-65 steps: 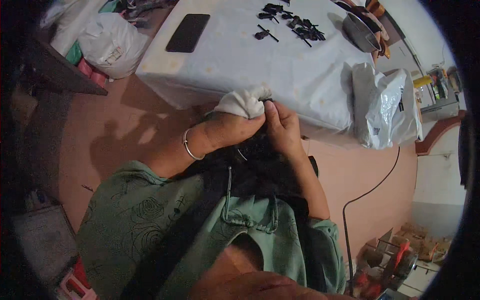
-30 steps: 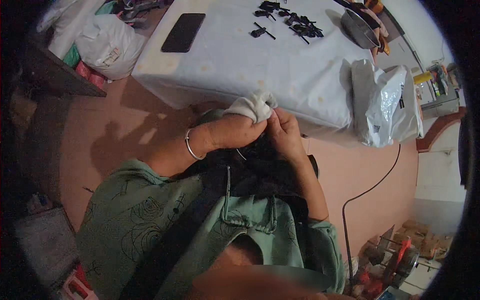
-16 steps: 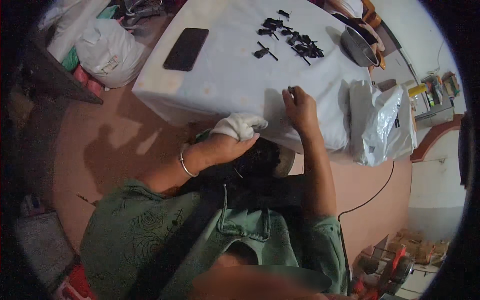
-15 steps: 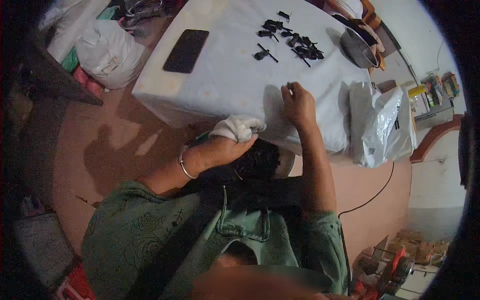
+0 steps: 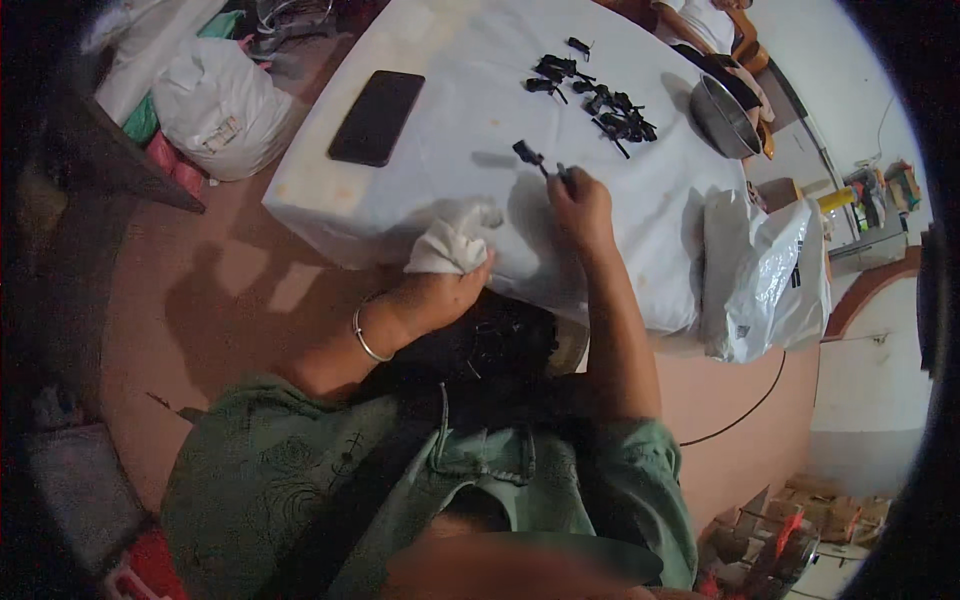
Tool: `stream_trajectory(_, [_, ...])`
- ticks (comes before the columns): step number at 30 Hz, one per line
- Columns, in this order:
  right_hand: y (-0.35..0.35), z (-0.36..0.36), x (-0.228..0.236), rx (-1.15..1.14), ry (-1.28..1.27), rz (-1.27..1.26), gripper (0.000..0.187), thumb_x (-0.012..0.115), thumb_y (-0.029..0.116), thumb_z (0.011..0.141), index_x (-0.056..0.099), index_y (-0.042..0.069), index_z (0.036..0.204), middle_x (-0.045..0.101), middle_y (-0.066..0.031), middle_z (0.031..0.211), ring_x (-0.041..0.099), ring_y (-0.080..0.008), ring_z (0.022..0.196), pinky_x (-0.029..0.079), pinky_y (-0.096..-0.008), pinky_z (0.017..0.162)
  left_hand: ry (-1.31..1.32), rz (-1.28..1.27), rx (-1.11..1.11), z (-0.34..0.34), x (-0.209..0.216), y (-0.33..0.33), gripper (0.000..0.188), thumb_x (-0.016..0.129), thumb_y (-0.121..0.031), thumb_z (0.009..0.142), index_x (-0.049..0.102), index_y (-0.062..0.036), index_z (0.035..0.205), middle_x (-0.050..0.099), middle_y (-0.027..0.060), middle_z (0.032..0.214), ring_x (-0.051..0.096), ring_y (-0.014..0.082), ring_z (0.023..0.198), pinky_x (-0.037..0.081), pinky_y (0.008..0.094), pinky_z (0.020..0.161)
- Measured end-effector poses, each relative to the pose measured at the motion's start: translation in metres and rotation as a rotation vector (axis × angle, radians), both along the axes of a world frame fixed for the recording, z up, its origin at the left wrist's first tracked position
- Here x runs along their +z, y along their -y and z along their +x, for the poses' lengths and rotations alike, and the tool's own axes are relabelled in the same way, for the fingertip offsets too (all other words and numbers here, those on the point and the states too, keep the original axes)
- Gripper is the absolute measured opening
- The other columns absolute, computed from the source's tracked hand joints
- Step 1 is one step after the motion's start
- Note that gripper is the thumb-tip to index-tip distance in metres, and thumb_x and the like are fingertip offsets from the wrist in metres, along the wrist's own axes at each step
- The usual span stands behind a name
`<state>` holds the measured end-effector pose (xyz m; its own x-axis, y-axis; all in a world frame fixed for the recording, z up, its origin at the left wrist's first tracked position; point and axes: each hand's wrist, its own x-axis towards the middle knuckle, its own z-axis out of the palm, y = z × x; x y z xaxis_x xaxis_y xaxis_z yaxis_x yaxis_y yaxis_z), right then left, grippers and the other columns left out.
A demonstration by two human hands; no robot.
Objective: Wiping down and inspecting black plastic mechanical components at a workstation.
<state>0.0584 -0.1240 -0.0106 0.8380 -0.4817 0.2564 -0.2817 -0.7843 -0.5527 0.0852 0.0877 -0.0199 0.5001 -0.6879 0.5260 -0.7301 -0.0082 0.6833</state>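
My left hand (image 5: 437, 298) is closed round a crumpled white cloth (image 5: 448, 247), which covers its fingers at the table's near edge. A metal bangle circles that wrist. Over the table, my right hand (image 5: 584, 212) pinches the stem end of a small black part (image 5: 526, 153); its thicker black head points away to the left. What exactly the part is cannot be made out. Several similar black parts with thin stems lie in a loose group (image 5: 625, 122) farther back on the white-covered table (image 5: 450, 120).
A dark smartphone (image 5: 378, 117) lies at the table's left side. At the right edge are a metal bowl (image 5: 724, 116) and a white plastic bag (image 5: 750, 285). A seated person (image 5: 700, 22) is beyond the far right corner. A stuffed white sack (image 5: 218, 110) stands on the floor, left.
One black part that lay apart, nearest me, is now in my right hand's fingers. My left hand has shifted slightly left with the cloth, which has risen. The whole view has shifted slightly.
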Motion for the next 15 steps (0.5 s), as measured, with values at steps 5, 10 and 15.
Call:
stream_trajectory(5, [-0.059,-0.06,0.016,0.153,0.002,0.685,0.02,0.056,0.015,0.082,0.049,0.0,0.071,0.045,0.0031,0.063,0.037,-0.004,0.061,0.033,-0.0224,0.051,0.064,-0.277,0.187,-0.008,0.003,0.012,0.013,0.057,-0.007,0.079,0.054,0.0003,0.089,0.057,0.0146,0.077,0.058,0.0295,0.067,0.046,0.0352,0.059])
stream_trajectory(10, [-0.082,-0.093,0.017,0.277,0.135,0.478,0.017,0.06,0.012,0.081,0.05,0.0,0.073,0.049,-0.0013,0.062,0.042,-0.0064,0.057,0.036,-0.023,0.05,-0.199,-0.243,0.08,-0.017,0.014,0.018,0.018,0.056,-0.009,0.079,0.053,0.0017,0.094,0.057,0.0148,0.08,0.058,0.0274,0.07,0.046,0.0332,0.062])
stream_trajectory(15, [-0.083,-0.1,0.025,0.136,0.458,-0.197,0.027,0.065,0.017,0.077,0.046,0.001,0.067,0.051,-0.0161,0.06,0.052,-0.031,0.052,0.04,-0.0356,0.047,-0.367,-0.062,-0.246,-0.032,0.024,0.01,0.023,0.055,-0.014,0.083,0.053,-0.0012,0.102,0.059,0.0049,0.08,0.054,0.012,0.069,0.046,0.0269,0.063])
